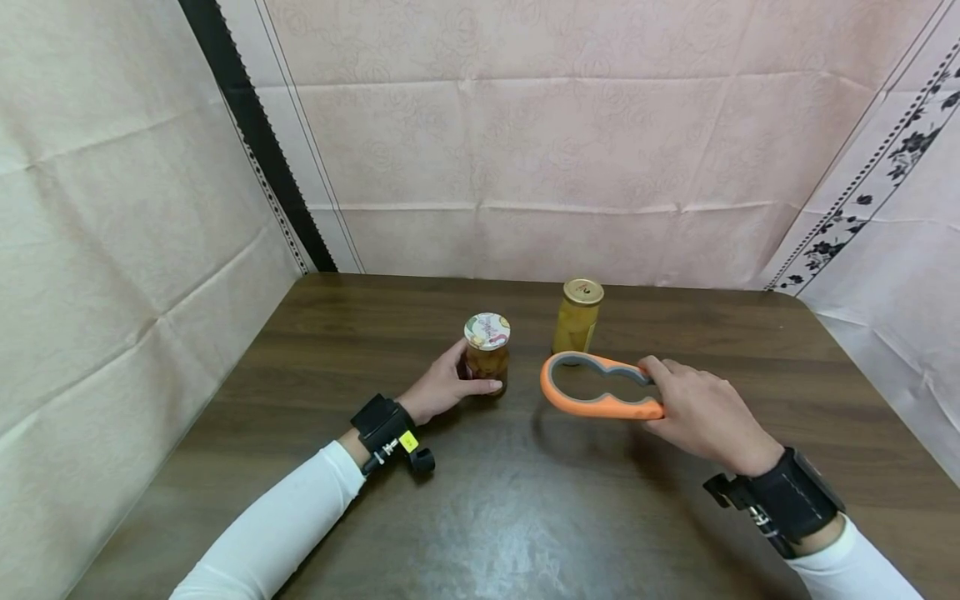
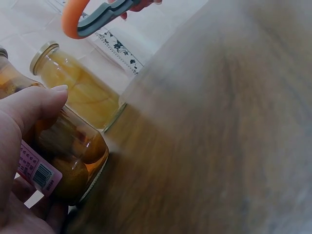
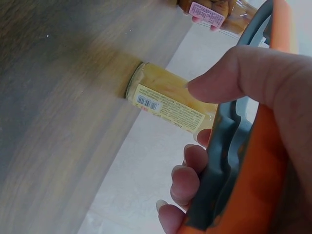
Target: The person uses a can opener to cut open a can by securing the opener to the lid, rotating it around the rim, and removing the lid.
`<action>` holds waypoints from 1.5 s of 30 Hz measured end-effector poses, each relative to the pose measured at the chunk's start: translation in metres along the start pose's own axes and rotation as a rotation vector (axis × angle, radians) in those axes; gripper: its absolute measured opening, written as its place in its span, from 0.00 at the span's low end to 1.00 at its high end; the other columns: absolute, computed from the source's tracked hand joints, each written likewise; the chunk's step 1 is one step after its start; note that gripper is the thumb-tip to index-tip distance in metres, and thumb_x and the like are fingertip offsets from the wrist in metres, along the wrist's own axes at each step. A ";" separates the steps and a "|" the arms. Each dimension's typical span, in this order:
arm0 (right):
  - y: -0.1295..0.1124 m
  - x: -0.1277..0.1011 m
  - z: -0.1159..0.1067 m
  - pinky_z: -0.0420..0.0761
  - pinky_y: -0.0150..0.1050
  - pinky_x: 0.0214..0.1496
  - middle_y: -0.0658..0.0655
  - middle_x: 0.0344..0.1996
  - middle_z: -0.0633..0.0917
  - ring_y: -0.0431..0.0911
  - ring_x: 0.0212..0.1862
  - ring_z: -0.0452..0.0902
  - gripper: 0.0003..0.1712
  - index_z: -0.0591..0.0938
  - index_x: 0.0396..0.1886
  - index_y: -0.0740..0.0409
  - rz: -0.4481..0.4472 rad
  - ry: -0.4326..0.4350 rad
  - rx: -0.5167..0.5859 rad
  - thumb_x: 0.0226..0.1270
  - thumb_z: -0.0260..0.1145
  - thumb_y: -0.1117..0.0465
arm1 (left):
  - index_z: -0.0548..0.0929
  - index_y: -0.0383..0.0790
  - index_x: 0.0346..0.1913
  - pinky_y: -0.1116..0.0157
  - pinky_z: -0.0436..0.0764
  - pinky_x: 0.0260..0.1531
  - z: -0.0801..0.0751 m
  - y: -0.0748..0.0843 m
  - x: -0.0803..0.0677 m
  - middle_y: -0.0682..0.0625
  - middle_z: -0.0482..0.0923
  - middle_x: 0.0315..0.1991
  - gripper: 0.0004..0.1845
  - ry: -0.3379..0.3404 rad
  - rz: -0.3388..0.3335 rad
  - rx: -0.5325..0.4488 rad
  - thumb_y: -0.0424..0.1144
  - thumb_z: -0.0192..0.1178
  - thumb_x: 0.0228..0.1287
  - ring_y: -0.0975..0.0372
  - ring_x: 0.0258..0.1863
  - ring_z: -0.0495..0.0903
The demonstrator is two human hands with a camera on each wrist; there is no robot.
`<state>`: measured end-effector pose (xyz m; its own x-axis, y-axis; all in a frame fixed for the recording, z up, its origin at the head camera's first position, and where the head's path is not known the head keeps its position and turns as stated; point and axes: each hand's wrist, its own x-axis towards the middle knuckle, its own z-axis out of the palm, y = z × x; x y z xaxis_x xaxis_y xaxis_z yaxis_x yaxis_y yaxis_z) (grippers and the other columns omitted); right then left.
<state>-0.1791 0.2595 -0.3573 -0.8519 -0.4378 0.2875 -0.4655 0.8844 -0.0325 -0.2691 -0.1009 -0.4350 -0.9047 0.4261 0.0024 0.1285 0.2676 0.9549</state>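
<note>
The right hand [image 1: 701,412] curls its fingers [image 3: 187,178] around one end of the orange jar opener [image 1: 596,387], held flat above the desk [image 1: 525,517], its long axis pointing left. Just left, the left hand [image 1: 442,387] grips the upright short jar [image 1: 487,352]. The tall jar [image 1: 577,316] stands behind, seemingly untouched.

Head view high, forward-down over table [image 1: 525,517]; wrist views close, sideways, sharing both jars.
</note>
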 end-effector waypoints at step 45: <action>-0.021 0.002 -0.020 0.64 0.34 0.24 0.49 0.25 0.76 0.42 0.24 0.65 0.29 0.78 0.51 0.58 0.036 -0.014 0.056 0.50 0.80 0.59 | 0.64 0.54 0.74 0.52 0.73 0.68 0.025 0.011 -0.014 0.51 0.72 0.68 0.42 -0.129 -0.016 -0.015 0.46 0.75 0.59 0.56 0.67 0.73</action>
<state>-0.1661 0.2431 -0.3365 -0.8713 -0.4088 0.2714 -0.4472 0.8893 -0.0960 -0.2447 -0.0824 -0.4318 -0.8468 0.5296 -0.0505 0.1072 0.2628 0.9589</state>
